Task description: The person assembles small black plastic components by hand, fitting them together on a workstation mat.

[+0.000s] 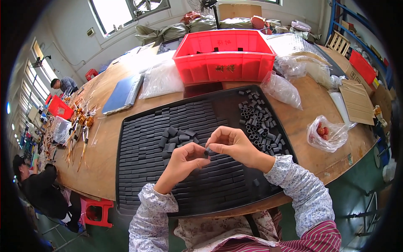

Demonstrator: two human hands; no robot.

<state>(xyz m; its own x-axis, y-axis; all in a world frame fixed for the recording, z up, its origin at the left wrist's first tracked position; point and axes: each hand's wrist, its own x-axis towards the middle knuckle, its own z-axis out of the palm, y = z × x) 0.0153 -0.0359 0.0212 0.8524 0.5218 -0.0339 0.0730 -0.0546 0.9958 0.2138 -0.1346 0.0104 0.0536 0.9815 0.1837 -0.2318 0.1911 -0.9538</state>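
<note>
crate: red (224, 61), behind the tray
bags: clear (161, 80), left of the crate
fruit bag: (326, 133), right table edge
stool: red (95, 212), below the table

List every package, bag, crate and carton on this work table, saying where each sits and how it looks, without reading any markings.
Red rectangular plastic crate: far centre, beyond the black tray, gold marking on its front.
Clear plastic bag of red round items: right of the tray, knotted.
Clear crumpled plastic bag: between crate and tray's right corner.
White translucent bag: left of the crate.
Flat brown cardboard sheets: far right edge.
</note>
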